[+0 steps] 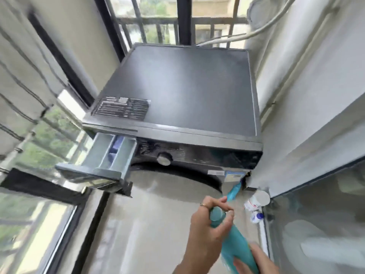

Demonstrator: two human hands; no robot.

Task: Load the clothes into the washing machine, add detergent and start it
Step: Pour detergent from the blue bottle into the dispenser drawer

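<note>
A dark grey front-loading washing machine (181,88) stands against the far railing. Its detergent drawer (104,157) is pulled out at the front left, showing pale compartments and a blue insert. A silver dial (164,158) sits on the control panel. Low in the frame I hold a teal detergent bottle (237,248). My right hand (256,262) grips its body from below. My left hand (207,230) is closed around the bottle's cap (217,213). The machine's door is hidden below the front edge.
Two white bottles (256,201) and a teal object (234,191) stand on the floor by the machine's right front corner. A glass-fronted cabinet (316,224) lies to the right, windows and a curtain (21,72) to the left. White hoses (262,30) run behind.
</note>
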